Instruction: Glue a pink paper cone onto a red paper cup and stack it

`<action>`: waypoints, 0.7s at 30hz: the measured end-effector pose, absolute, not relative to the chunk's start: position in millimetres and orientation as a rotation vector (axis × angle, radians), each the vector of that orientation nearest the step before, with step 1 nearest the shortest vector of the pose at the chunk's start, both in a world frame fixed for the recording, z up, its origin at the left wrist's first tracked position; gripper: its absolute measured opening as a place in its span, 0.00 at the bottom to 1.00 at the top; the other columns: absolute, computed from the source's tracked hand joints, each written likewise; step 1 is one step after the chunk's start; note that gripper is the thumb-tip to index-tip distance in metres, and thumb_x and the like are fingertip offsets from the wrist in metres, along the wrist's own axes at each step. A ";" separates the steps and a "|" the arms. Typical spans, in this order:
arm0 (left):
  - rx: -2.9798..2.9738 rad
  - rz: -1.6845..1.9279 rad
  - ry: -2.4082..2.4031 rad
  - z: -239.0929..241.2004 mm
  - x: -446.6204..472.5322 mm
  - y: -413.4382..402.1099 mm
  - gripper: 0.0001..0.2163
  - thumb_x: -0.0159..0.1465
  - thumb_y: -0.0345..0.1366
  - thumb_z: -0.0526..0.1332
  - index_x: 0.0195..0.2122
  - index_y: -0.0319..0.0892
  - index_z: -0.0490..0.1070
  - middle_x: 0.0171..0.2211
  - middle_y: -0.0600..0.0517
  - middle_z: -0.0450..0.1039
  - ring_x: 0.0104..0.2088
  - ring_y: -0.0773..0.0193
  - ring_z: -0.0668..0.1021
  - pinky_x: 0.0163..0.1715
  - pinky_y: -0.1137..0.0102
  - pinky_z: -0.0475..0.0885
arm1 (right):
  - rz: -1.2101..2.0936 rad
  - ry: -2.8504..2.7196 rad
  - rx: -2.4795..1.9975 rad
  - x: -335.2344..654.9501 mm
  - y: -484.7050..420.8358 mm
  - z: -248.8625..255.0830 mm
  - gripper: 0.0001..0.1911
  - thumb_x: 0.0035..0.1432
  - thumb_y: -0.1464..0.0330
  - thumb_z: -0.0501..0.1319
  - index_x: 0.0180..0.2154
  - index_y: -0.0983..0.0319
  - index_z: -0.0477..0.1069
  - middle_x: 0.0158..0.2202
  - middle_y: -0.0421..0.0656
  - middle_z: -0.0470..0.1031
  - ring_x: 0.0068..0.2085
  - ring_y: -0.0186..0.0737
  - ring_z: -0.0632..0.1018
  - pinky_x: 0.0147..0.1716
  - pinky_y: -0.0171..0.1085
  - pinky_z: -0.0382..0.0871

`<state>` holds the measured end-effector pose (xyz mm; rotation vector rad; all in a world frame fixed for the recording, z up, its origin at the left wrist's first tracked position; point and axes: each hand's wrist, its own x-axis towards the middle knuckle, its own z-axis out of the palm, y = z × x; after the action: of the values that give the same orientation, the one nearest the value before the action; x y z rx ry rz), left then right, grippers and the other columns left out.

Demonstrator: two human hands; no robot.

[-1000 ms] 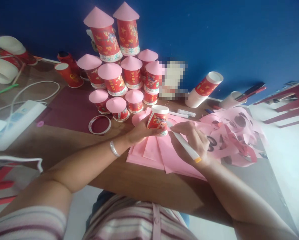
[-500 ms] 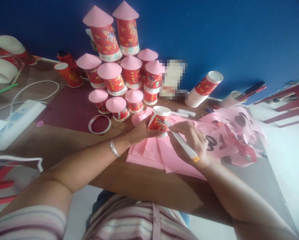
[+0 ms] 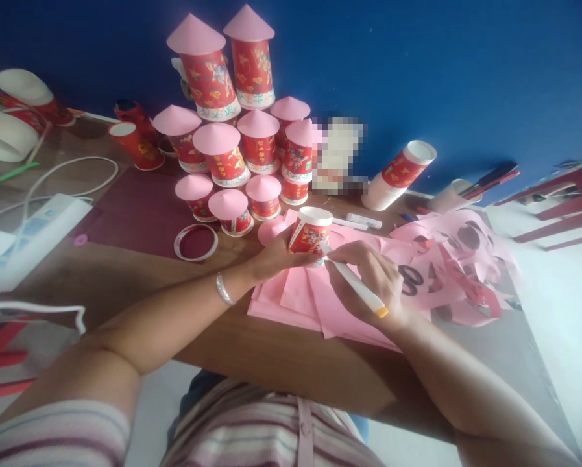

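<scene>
My left hand grips a small red patterned paper cup that stands rim down on a stack of pink paper sheets. My right hand is closed round a white marker with an orange end. The marker's tip touches the paper right at the cup's base. A silver bracelet circles my left wrist.
Behind the cup stand several red cups with pink cone lids. A stack of cups lies on its side at the right. Pink paper scraps and black scissors lie beside my right hand. A cut cup rim, a power strip and cables are left.
The cup has tilted slightly and the marker tip has shifted a little along its base. Both hands stay in nearly the same place.
</scene>
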<state>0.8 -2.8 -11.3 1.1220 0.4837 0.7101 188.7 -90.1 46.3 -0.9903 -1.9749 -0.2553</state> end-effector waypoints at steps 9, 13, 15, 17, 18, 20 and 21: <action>1.120 0.710 0.537 -7.0 0.3 -3.7 0.30 0.54 0.47 0.80 0.54 0.44 0.73 0.46 0.48 0.79 0.49 0.52 0.80 0.54 0.52 0.75 | -0.244 -1.987 -0.998 187.7 -91.5 47.4 0.08 0.67 0.77 0.61 0.44 0.59 0.70 0.32 0.37 0.79 0.30 0.34 0.80 0.26 0.34 0.71; 1.104 0.705 0.549 -3.2 0.5 -4.0 0.30 0.53 0.46 0.81 0.52 0.42 0.73 0.44 0.48 0.78 0.47 0.55 0.80 0.52 0.55 0.75 | -0.250 -1.990 -1.004 187.3 -91.7 47.5 0.08 0.66 0.78 0.61 0.44 0.59 0.69 0.32 0.38 0.79 0.30 0.33 0.80 0.25 0.33 0.70; 1.105 0.702 0.565 -1.9 0.4 -4.4 0.30 0.53 0.47 0.81 0.52 0.41 0.73 0.44 0.49 0.78 0.46 0.56 0.80 0.52 0.56 0.76 | -0.244 -1.997 -0.999 187.2 -91.9 47.8 0.09 0.66 0.78 0.61 0.44 0.59 0.69 0.32 0.38 0.79 0.30 0.34 0.80 0.25 0.33 0.71; 1.106 0.703 0.576 -1.5 0.3 -4.7 0.31 0.52 0.48 0.81 0.52 0.42 0.73 0.44 0.49 0.78 0.46 0.56 0.80 0.52 0.56 0.76 | -0.246 -1.997 -0.998 187.0 -91.9 48.1 0.09 0.66 0.78 0.61 0.44 0.59 0.69 0.32 0.37 0.79 0.29 0.34 0.80 0.25 0.34 0.71; 1.105 0.706 0.579 -1.6 0.2 -4.9 0.31 0.52 0.48 0.82 0.52 0.42 0.73 0.44 0.49 0.78 0.46 0.56 0.80 0.52 0.56 0.76 | -0.250 -1.994 -0.997 187.0 -91.8 48.1 0.09 0.66 0.78 0.61 0.44 0.58 0.69 0.31 0.37 0.79 0.29 0.34 0.80 0.25 0.34 0.70; 1.104 0.712 0.586 -2.1 0.1 -5.1 0.32 0.52 0.48 0.81 0.52 0.42 0.73 0.44 0.49 0.79 0.46 0.55 0.81 0.52 0.55 0.76 | -0.257 -1.987 -0.997 186.9 -91.6 48.0 0.09 0.66 0.77 0.61 0.44 0.58 0.69 0.31 0.37 0.78 0.29 0.34 0.80 0.25 0.34 0.70; 1.106 0.713 0.589 -2.3 0.1 -5.2 0.31 0.52 0.48 0.81 0.52 0.42 0.73 0.44 0.49 0.79 0.47 0.54 0.81 0.52 0.55 0.76 | -0.258 -1.987 -0.997 186.9 -91.5 47.8 0.09 0.66 0.77 0.61 0.44 0.58 0.70 0.31 0.37 0.78 0.29 0.34 0.80 0.25 0.34 0.70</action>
<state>0.1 -5.2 -2.3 1.1063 0.5889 0.7127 186.9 -91.5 47.8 -0.9969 -1.9870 -0.2582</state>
